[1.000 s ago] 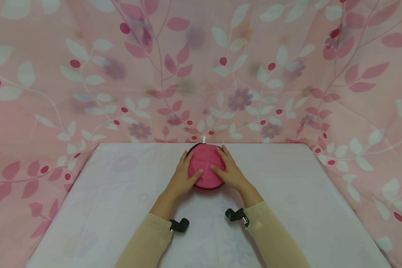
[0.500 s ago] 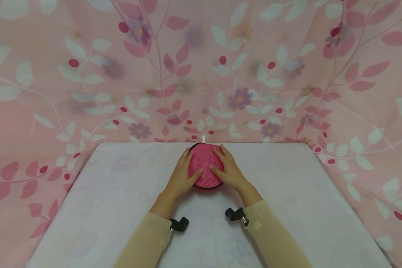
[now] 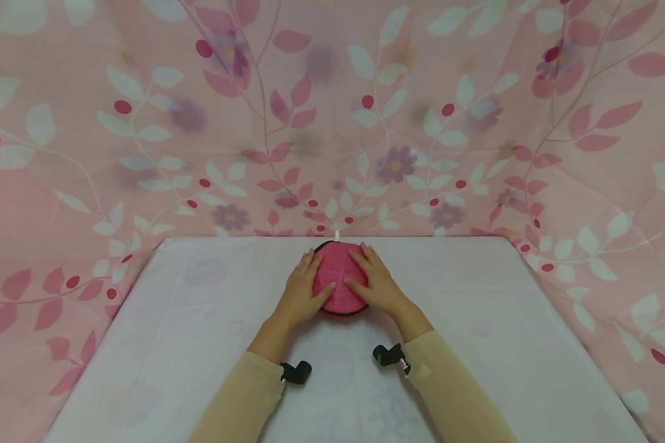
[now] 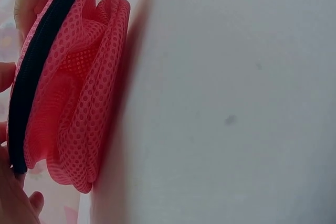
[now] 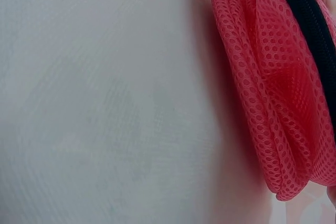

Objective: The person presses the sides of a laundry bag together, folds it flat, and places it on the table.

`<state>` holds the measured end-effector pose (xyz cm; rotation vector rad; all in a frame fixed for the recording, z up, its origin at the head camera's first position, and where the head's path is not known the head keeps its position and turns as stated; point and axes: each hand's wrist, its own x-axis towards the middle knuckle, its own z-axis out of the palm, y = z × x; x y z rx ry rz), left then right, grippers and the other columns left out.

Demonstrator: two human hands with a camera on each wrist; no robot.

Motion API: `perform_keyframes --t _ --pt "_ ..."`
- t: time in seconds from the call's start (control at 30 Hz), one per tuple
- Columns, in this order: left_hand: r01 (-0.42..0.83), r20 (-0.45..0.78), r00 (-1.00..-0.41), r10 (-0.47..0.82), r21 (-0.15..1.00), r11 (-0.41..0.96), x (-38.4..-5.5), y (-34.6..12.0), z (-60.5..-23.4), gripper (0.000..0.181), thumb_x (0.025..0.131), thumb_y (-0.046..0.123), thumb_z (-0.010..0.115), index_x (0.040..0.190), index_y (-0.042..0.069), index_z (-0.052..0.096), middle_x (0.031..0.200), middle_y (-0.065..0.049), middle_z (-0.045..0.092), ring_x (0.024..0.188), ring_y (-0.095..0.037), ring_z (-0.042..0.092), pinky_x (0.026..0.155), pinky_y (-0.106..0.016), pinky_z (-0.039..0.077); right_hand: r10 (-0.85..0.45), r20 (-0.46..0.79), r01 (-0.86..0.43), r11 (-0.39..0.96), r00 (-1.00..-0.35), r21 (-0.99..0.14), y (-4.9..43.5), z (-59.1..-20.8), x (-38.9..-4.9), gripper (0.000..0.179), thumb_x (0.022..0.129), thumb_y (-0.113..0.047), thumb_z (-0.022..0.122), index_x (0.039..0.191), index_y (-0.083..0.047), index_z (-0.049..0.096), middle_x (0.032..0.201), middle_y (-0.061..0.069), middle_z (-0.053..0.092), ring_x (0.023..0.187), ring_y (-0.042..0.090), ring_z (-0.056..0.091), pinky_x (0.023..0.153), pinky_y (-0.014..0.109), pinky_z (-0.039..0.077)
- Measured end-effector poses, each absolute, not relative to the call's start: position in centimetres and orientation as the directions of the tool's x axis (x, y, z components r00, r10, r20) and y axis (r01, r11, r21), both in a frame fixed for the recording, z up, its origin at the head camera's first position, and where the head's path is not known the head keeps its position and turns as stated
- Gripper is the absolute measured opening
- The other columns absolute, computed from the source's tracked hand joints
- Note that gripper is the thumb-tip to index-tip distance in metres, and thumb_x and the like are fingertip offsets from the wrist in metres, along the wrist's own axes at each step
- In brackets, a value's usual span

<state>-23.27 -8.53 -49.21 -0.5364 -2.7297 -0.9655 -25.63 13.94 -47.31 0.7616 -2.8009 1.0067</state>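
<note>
Both my hands have pressed the pink mesh pouch (image 3: pixel 339 278) flatter than a second ago, and creases now cross its top. Left hand (image 3: pixel 301 289) and right hand (image 3: pixel 378 282) lie on it, fingers fairly straight, cupping its sides near the white table's (image 3: pixel 476 344) far edge.

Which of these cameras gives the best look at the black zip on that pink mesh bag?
The right wrist view: the black zip runs broad and sharp along the pink mesh bag. The left wrist view shows it edge-on as a dark band; the head view shows only a thin dark rim.
</note>
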Motion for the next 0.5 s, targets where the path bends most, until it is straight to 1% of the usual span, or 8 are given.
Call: perform_keyframes --t 0.13,0.27,0.4,0.5 --pt "0.392 0.277 -0.919 0.281 0.549 0.738 -23.20 -8.55 -49.27 0.078 0.098 0.051 0.053 0.155 0.002 0.033 0.164 -0.019 0.021 0.151 -0.037 0.016 0.119 -0.057 0.018 -0.437 0.215 -0.475 0.668 -0.873 -0.572 13.97 -47.59 -25.71 0.072 0.096 -0.043 0.063 0.156 -0.014 0.036 0.164 0.020 0.019 0.152 0.037 0.011 0.118 0.058 0.019" --pt "0.382 0.255 -0.924 0.286 0.543 0.748 -23.21 -8.54 -49.26 0.078 0.098 0.052 0.052 0.156 0.004 0.032 0.165 -0.017 0.019 0.152 -0.036 0.015 0.119 -0.058 0.017 -0.436 0.183 -0.457 0.683 -0.881 -0.570 13.92 -47.62 -25.74 0.073 0.095 -0.046 0.062 0.157 -0.016 0.036 0.165 0.019 0.018 0.152 0.038 0.010 0.117 0.059 0.020" --pt "0.372 0.235 -0.928 0.289 0.540 0.755 -23.25 -8.48 -49.38 0.077 0.099 0.053 0.051 0.156 0.004 0.033 0.165 -0.017 0.019 0.152 -0.038 0.014 0.118 -0.060 0.016 -0.434 0.139 -0.428 0.691 -0.890 -0.583 13.89 -47.58 -25.69 0.073 0.095 -0.046 0.062 0.157 -0.017 0.036 0.166 0.016 0.016 0.153 0.035 0.006 0.117 0.060 0.020" --pt "0.362 0.217 -0.932 0.290 0.543 0.758 -23.28 -8.40 -49.47 0.078 0.099 0.054 0.051 0.156 0.005 0.033 0.165 -0.017 0.019 0.152 -0.037 0.014 0.119 -0.059 0.015 -0.434 0.125 -0.420 0.697 -0.892 -0.581 13.94 -47.63 -25.64 0.072 0.096 -0.045 0.062 0.157 -0.017 0.036 0.166 0.017 0.016 0.153 0.036 0.007 0.117 0.060 0.020"
